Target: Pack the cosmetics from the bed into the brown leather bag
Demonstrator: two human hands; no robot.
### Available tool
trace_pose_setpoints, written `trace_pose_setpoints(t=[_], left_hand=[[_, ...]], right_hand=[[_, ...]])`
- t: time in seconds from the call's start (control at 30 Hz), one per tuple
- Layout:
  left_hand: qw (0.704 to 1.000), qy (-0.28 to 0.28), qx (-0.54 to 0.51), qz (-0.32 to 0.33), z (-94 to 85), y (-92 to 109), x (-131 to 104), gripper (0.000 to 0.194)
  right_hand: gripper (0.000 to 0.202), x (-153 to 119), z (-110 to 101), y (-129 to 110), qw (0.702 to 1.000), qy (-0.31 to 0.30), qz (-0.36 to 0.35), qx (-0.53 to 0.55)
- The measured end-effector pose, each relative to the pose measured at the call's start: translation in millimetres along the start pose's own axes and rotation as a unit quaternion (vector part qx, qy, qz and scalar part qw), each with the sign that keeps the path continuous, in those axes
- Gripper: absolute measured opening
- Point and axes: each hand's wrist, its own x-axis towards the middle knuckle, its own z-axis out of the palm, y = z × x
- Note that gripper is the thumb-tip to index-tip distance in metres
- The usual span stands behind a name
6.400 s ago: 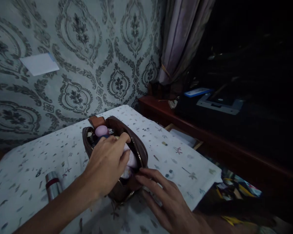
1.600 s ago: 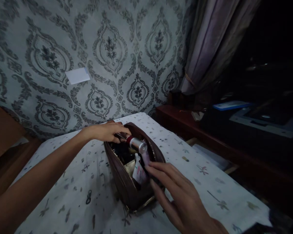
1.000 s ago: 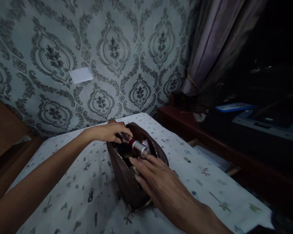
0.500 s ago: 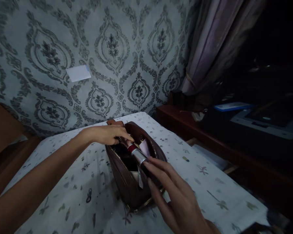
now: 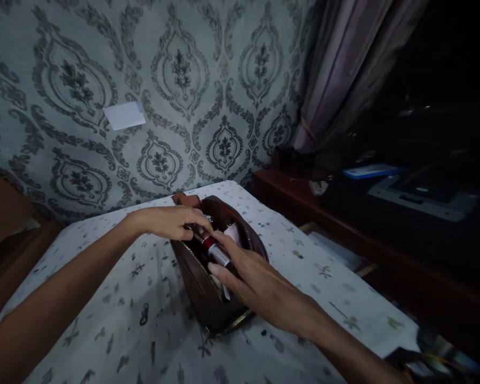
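A dark brown zip bag stands open on a white cloth with a leaf print. In its opening lies a cylindrical item with a silver section and a red band. My left hand has its fingers closed round the item's far end. My right hand reaches in from the right, thumb and fingers closed round its silver and dark near part. A pale pinkish paper shows inside the bag, beside the item.
A brown strap or flap is behind the bag. On the right stand a dark red wooden desk with a blue-edged item and an open drawer. Patterned wall behind, brown panel at left.
My right hand has moved forward and left, from the item's near end to a hold round its silver part. My left hand stays at the far end. The view has shifted slightly.
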Motion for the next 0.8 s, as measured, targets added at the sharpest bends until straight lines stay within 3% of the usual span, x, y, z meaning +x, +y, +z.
trace_pose_setpoints(t=[0.33, 0.53, 0.63, 0.73, 0.8], left_hand=[[0.999, 0.017, 0.045, -0.004, 4.8, 26, 8, 0.051], [0.994, 0.047, 0.087, -0.056, 15.4, 30, 10, 0.056], [0.987, 0.135, 0.066, -0.058, 18.1, 22, 3, 0.054], [0.963, 0.258, 0.035, -0.066, 19.7, 15, -6, 0.046], [0.948, 0.308, 0.016, -0.075, 21.4, 13, -12, 0.042]], right_hand=[[0.054, -1, 15, -5, 0.991, -0.005, 0.074, -0.116], [0.057, -13, 14, 0, 0.991, 0.0, 0.049, -0.126], [0.056, -15, 15, 7, 0.993, 0.008, 0.041, -0.11], [0.053, -10, 19, 11, 0.995, 0.026, 0.022, -0.094], [0.052, -7, 23, 13, 0.995, 0.039, 0.004, -0.094]])
